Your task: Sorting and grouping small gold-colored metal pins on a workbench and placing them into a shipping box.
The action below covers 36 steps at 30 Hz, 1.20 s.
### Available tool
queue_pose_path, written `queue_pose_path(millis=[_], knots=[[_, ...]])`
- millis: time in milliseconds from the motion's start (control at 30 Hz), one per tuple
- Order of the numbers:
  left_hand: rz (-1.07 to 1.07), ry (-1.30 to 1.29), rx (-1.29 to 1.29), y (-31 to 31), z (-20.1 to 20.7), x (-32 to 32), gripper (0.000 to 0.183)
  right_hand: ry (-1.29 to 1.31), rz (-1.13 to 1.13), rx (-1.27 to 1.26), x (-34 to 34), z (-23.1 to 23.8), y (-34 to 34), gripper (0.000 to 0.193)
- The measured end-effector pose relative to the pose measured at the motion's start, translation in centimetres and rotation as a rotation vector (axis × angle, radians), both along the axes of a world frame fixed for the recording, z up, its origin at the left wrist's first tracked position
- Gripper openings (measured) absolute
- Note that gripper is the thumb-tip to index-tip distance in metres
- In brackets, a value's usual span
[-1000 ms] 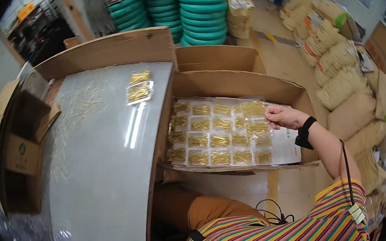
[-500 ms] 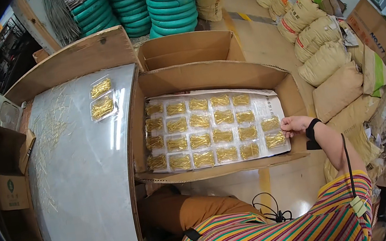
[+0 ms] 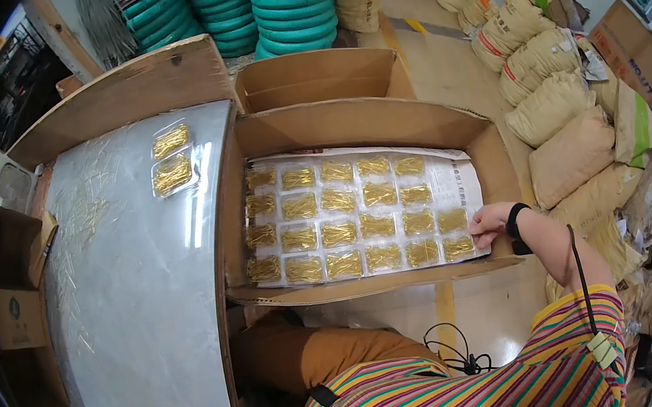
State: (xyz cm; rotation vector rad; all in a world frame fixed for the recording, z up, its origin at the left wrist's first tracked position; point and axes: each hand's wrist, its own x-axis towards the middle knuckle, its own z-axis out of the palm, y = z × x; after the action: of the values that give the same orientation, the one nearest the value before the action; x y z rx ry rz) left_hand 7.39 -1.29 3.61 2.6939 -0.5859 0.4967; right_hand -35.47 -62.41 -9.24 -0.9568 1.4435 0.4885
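My right hand [image 3: 491, 223] reaches into a long open cardboard box [image 3: 364, 118] at its right end. Its fingers are bent together on the right edge of a clear plastic pack of gold-coloured pins [image 3: 458, 248], the nearest one in the rightmost column. Another such pack [image 3: 453, 220] lies just beyond it. Rows of similar packs [image 3: 378, 225] lie flat on a printed paper sheet [image 3: 454, 178] in the box. My left hand is out of view.
Left of the box stands a grey-topped table [image 3: 150, 309] with loose pins and two filled packs [image 3: 172, 174]. Behind are another open carton [image 3: 318, 81] and green coils [image 3: 292, 10]. Stacked sacks [image 3: 570, 147] line the right. A black cable [image 3: 466, 362] lies below.
The two packs at my right hand have shifted slightly left and down, into line with the rows. My right hand has moved a little with them and stays at their right edge.
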Motion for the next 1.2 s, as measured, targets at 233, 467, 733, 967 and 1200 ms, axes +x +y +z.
queue_pose_path(millis=[233,467,733,967,1200], knots=[[-0.03,-0.069,0.083,-0.9,1.0,-0.2,0.038,-0.186,0.183,-0.589,12.5,7.8,-2.0,0.019],[0.008,0.012,-0.068,-0.5,0.3,0.0,0.048,-0.856,0.166,-0.506,39.4,15.6,-1.9,0.02],[-0.032,0.062,-0.167,-0.5,0.4,-0.4,0.059,-0.695,0.197,-0.52,53.4,14.6,-6.1,0.018],[-0.037,0.059,-0.164,-0.6,0.6,-0.5,0.058,-0.617,0.181,-0.468,54.9,14.9,-5.0,0.024],[-0.053,0.074,-0.16,-0.7,0.6,-0.2,0.058,-0.635,0.277,-0.431,54.2,14.9,-4.9,0.021]])
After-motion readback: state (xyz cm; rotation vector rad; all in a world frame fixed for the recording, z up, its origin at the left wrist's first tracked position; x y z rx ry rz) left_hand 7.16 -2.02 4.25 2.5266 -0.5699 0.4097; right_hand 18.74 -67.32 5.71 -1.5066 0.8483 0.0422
